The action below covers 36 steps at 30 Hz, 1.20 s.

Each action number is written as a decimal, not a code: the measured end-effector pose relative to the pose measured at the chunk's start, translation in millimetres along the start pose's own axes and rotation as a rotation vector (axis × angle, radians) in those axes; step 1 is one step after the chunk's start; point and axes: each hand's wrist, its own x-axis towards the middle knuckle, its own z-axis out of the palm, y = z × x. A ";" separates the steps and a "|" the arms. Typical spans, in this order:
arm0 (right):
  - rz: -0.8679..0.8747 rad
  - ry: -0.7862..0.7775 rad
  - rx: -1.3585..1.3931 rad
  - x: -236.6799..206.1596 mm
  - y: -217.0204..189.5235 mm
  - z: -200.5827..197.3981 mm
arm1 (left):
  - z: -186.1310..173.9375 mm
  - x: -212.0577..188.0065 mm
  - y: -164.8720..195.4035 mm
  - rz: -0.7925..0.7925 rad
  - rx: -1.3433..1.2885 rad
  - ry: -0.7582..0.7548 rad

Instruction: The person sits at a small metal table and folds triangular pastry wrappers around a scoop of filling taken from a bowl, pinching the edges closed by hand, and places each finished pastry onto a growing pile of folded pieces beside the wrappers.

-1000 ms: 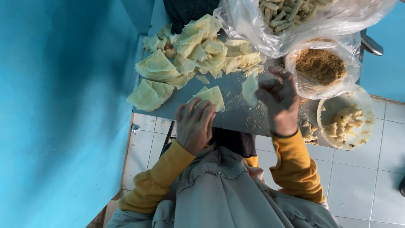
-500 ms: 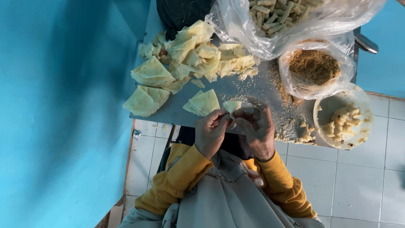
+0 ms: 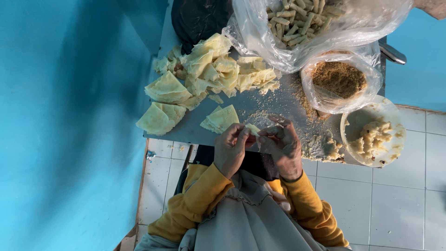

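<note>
My left hand [image 3: 232, 148] and my right hand [image 3: 283, 144] meet at the near edge of a grey table [image 3: 186, 132]. Both pinch one small pale yellow pastry piece [image 3: 253, 128] between their fingertips. Just beyond the left hand lies a folded triangular pastry sheet [image 3: 220, 118]. A heap of folded pastry sheets [image 3: 209, 69] covers the far left of the table. To the right of my right hand sits a lump of pale filling [image 3: 325, 148] on the table top.
A white bowl [image 3: 353, 123] with pale filling stands at the right edge. Behind it is a clear bag of brown crumbs [image 3: 339, 79] and a large clear bag of rolled pastries [image 3: 302, 23]. A blue wall [image 3: 69, 116] runs along the left. White floor tiles [image 3: 399, 195] lie below.
My right hand came back from the right side of the table with a pastry piece, my left hand lifted off the table, and both now hold it together at the near edge.
</note>
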 end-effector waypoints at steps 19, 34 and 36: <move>-0.152 0.101 0.248 22.6 -36.8 -47.1 | -41.7 14.1 5.1 0.086 -0.166 0.108; -0.194 0.013 -0.466 -22.2 -28.7 -60.2 | -75.9 12.5 36.6 0.514 1.121 0.182; -0.209 0.201 -0.820 -42.3 -43.9 -84.0 | -76.3 6.3 42.0 0.558 1.198 0.187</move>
